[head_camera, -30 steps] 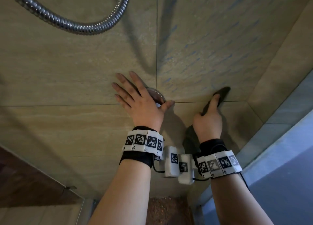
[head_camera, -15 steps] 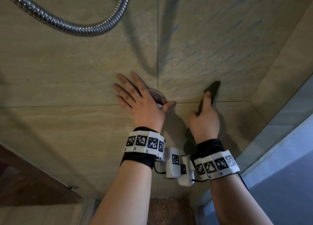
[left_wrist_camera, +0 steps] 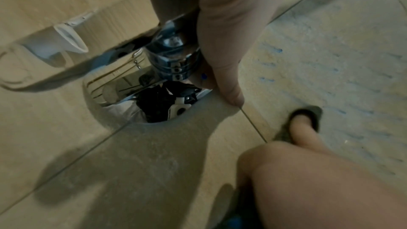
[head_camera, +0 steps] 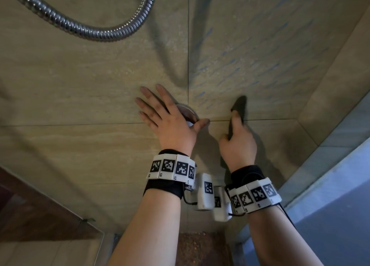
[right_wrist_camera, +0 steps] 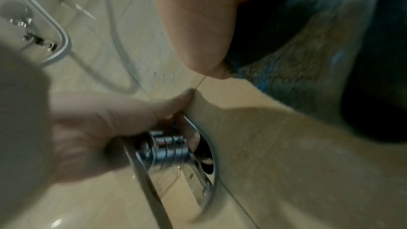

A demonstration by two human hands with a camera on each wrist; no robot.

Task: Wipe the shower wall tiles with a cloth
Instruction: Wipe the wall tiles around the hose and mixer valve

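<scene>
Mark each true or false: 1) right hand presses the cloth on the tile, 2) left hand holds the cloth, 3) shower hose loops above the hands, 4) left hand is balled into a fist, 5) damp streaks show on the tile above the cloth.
1) True: the right hand presses the dark cloth against the wall tiles.
2) False: the left hand holds no cloth; it lies over a chrome fitting.
3) True: the metal shower hose loops above both hands.
4) False: its fingers are spread straight on the tile.
5) True: bluish wet streaks cover the tile above the cloth.
</scene>
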